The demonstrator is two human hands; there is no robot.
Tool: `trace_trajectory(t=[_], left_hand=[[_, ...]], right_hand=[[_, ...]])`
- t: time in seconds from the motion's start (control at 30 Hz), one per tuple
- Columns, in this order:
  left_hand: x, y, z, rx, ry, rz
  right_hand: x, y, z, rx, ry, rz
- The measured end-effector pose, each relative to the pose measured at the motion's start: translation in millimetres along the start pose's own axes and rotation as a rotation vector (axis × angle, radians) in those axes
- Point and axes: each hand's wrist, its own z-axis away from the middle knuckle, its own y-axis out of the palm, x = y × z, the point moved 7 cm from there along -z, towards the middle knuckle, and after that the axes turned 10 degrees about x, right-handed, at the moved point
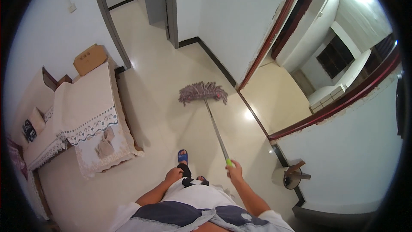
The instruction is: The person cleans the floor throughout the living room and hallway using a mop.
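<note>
A string mop with a greyish-purple head (203,92) rests on the pale, glossy floor (151,116) ahead of me. Its metal handle (216,125) slants back towards my body and has a bright green section (229,162) near my grip. My right hand (235,171) is closed around the handle at that green part. Down by my left thigh hangs my left hand (174,174), fingers curled; whether anything is in it cannot be seen. A blue slipper (182,156) on my foot shows just beyond the left hand.
At the left stands furniture draped in a patterned cloth (87,96), with a cardboard box (90,59) at its far end. A bin (291,178) with wooden pieces leans by the right wall. A red-framed doorway (254,114) opens to the right, a grey-framed one (111,22) ahead.
</note>
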Motion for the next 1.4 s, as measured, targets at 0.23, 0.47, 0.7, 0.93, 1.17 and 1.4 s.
trace_trajectory(t=[0.23, 0.47, 0.7, 0.93, 1.17, 1.4], left_hand=[[20, -47, -37, 0.092, -0.103, -0.032], [38, -73, -78, 0.259, -0.089, -0.061], [31, -81, -134, 0.547, -0.006, -0.251], [36, -79, -171, 0.803, 0.020, -0.462], [23, -75, -191, 0.857, 0.042, -0.450], [-1, -88, -212, 0.698, -0.086, -0.327]], right_hand=[[87, 67, -158, 0.001, -0.070, 0.188], [125, 56, -155, -0.043, -0.092, 0.272], [33, -10, -42, -0.176, -0.079, 0.406], [-9, 24, 141, -0.385, 0.131, 0.124], [11, 35, 153, -0.478, 0.086, 0.016], [96, -44, 32, -0.309, 0.001, 0.609]])
